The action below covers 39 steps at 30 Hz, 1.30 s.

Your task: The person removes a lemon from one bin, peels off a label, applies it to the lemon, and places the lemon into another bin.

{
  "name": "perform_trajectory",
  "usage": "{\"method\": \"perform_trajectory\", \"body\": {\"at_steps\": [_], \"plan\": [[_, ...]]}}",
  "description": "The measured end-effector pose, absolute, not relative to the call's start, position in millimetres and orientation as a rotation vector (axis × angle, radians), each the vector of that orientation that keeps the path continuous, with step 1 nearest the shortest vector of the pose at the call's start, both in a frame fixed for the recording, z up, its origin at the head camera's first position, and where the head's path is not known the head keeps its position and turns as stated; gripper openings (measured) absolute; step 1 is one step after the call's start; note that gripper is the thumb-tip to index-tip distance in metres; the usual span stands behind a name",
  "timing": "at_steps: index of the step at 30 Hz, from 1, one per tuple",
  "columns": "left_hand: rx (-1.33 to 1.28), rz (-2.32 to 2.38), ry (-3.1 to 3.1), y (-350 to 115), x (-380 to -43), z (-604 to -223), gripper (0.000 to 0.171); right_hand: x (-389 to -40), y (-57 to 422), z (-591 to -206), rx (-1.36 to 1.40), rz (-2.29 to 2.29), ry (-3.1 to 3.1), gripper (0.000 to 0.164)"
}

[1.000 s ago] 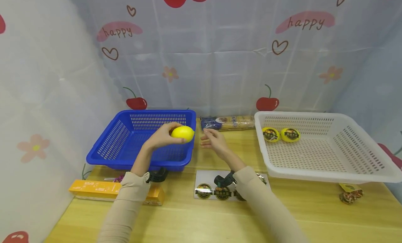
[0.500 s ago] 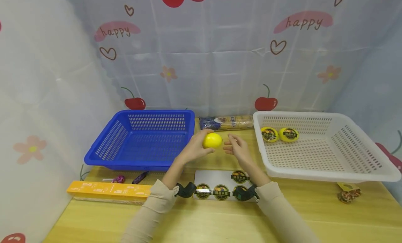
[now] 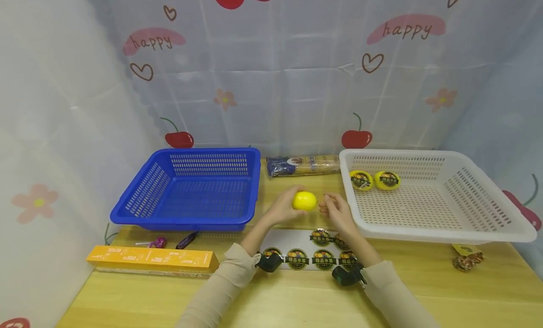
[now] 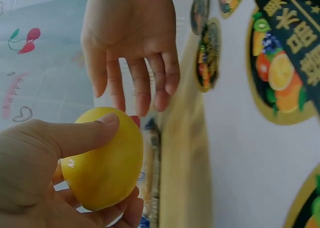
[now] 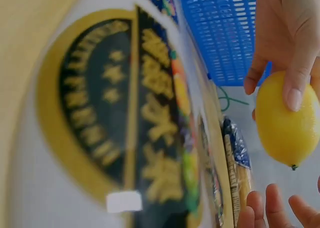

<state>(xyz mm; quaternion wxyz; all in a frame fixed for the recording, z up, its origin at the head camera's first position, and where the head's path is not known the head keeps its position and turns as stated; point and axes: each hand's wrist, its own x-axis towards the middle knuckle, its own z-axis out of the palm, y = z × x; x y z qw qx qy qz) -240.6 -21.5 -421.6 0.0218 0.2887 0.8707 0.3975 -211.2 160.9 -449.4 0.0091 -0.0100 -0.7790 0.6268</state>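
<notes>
My left hand [image 3: 283, 209] grips a yellow lemon [image 3: 304, 201] above the far edge of a white sticker sheet [image 3: 292, 243]. In the left wrist view the thumb lies across the lemon [image 4: 107, 163], with fingers curled beneath it. My right hand [image 3: 339, 214] hovers just right of the lemon, its fingers loosely bent and holding nothing. From the right wrist view, the right fingertips [image 5: 275, 208] stand apart from the lemon's stem end. Round black and gold fruit stickers [image 3: 324, 259] line the sheet, partly overlapped by the wrists.
A blue basket [image 3: 186, 219] stands at left. The white basket [image 3: 424, 234] at right holds two stickered lemons [image 3: 387, 180]. Between them, at the back, lies a noodle packet [image 3: 303, 166]. An orange box [image 3: 152, 259], a lollipop [image 3: 159, 243] and wrapped candies [image 3: 466, 261] lie on the table.
My left hand has carried the lemon from over the blue basket rightward to above the sticker sheet. My right hand has moved right and a little nearer, staying beside the lemon.
</notes>
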Motion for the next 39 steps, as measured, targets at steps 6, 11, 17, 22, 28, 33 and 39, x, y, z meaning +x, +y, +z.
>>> {"method": "perform_trajectory", "body": {"at_steps": [6,11,17,22,28,33,39], "plan": [[0.798,1.258,2.663,-16,-242,-437,0.06,-205,170,-458,0.13,1.817,-2.523,0.038],[0.733,1.3,2.65,-14,-244,-448,0.065,-199,179,-465,0.355,1.595,-2.612,0.031],[0.706,1.369,2.613,-17,-249,-460,0.067,-192,185,-465,0.591,1.372,-2.712,0.03],[0.697,1.398,2.58,-20,-250,-464,0.074,-189,191,-463,0.685,1.35,-2.802,0.04],[0.67,1.413,2.565,-22,-248,-466,0.077,-185,199,-459,0.883,1.252,-2.891,0.066],[0.687,1.453,2.57,-24,-247,-467,0.071,-183,201,-457,0.967,1.187,-2.922,0.063],[0.714,1.407,2.613,-23,-247,-465,0.068,-188,195,-458,0.952,1.076,-2.958,0.039]]}}
